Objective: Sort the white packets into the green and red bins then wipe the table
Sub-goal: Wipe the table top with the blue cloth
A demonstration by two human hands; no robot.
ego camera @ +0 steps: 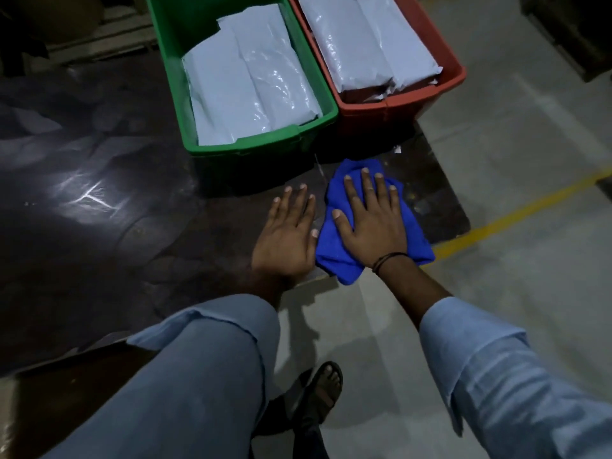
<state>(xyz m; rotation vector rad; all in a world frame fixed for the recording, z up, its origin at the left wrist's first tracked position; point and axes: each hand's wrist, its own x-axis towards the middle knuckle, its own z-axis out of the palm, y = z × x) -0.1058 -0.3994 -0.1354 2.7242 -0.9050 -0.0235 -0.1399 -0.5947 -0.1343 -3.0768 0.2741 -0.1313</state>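
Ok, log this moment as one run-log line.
phase: wiping | right hand: flat on blue cloth | left hand: flat on table | packets: in green bin, red bin

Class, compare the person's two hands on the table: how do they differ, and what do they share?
1. The right hand presses flat on the blue cloth; the left hand lies on the bare table, beside the cloth.
2. The right hand has a dark band at the wrist; the left hand shows none.
Shared: both lie palm down with fingers spread, pointing toward the bins, and both arms wear light blue sleeves.
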